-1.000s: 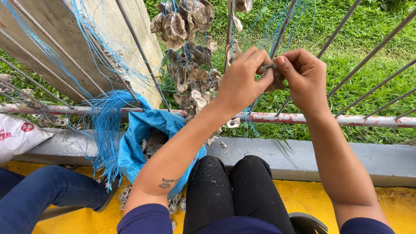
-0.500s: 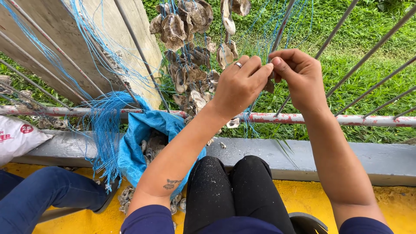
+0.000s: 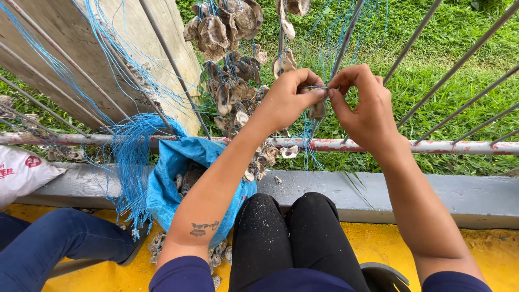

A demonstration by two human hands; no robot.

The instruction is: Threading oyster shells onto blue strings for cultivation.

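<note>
My left hand (image 3: 289,97) and my right hand (image 3: 363,105) meet in front of a metal fence bar (image 3: 346,32), fingertips pinching a thin blue string (image 3: 316,87) between them. An oyster shell (image 3: 318,110) hangs just under my left fingers. Strings of oyster shells (image 3: 232,54) dangle from the bars to the left of my hands. Below my left forearm a blue bag (image 3: 173,173) lies open with shells inside.
A bundle of loose blue strings (image 3: 127,157) hangs off the rusty horizontal rail (image 3: 432,146). A grey concrete curb (image 3: 459,189) runs across; grass lies beyond the fence. Another person's leg in blue jeans (image 3: 48,246) and a white sack (image 3: 21,170) are at the left.
Both hands have stayed together on the string, shifting slightly up and working it between the fingertips. The hanging shells swayed a little.
</note>
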